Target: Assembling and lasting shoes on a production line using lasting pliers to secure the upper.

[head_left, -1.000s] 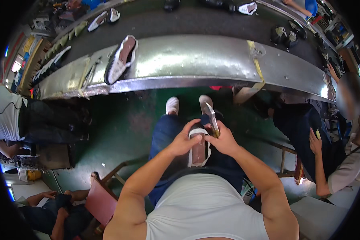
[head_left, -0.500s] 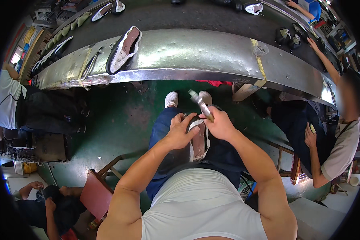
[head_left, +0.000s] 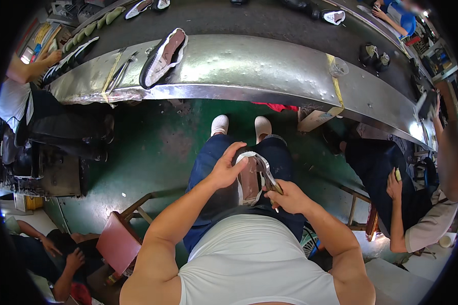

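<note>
A shoe [head_left: 248,184] lies bottom up over my lap, toe away from me, with a brown insole and a white edge around it. My left hand [head_left: 226,171] is closed round its toe end, the thumb pressing on the white edge. My right hand [head_left: 292,197] grips the handles of metal pincers [head_left: 265,175], just right of the shoe. Their curved head meets the shoe's right edge near the toe; whether the jaws pinch the edge, I cannot tell.
Ahead runs a metal-edged bench [head_left: 249,66] bearing another upturned shoe [head_left: 161,61], hand tools [head_left: 120,73], a clear cup [head_left: 339,67] and black shoes [head_left: 374,57]. Co-workers sit left and right. A pink-seated stool [head_left: 118,241] stands behind me on the left.
My right hand has come lower and closer to me. The pincers, which pointed up and away, now have their head at the shoe's edge. My left hand keeps its hold at the toe.
</note>
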The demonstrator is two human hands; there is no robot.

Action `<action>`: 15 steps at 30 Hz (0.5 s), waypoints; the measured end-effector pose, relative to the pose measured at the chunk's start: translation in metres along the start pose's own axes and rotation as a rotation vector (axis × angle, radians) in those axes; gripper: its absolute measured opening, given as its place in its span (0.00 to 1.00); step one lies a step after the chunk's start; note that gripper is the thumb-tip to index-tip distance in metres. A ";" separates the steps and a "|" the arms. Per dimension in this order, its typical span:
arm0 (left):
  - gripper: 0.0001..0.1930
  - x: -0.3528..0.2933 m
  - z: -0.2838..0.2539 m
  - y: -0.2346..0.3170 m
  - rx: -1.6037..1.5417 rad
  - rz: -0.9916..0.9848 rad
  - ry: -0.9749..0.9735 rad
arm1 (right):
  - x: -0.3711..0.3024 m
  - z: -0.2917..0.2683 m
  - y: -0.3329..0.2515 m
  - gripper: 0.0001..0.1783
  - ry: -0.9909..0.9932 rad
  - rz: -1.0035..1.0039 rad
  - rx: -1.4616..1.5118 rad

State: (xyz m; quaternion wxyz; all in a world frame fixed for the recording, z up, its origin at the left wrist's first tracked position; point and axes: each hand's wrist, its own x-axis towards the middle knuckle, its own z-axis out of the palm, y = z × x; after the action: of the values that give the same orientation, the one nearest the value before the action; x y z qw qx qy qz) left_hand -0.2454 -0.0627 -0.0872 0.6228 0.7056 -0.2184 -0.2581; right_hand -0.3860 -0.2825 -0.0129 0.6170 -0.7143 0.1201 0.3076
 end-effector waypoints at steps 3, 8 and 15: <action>0.26 -0.003 0.003 0.009 0.053 -0.016 -0.024 | 0.000 -0.004 -0.023 0.13 0.003 0.029 -0.070; 0.26 0.001 0.003 0.015 -0.156 -0.071 -0.097 | 0.008 -0.005 -0.005 0.12 -0.201 -0.008 0.570; 0.27 -0.003 0.003 0.028 -0.090 -0.138 -0.097 | 0.010 -0.015 -0.009 0.09 -0.087 -0.044 0.029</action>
State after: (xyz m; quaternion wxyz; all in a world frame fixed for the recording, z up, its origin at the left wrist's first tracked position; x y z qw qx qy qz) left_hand -0.2489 -0.0667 -0.0596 0.6234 0.6767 -0.1875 -0.3438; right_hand -0.3688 -0.2929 -0.0107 0.6383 -0.6939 0.0821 0.3229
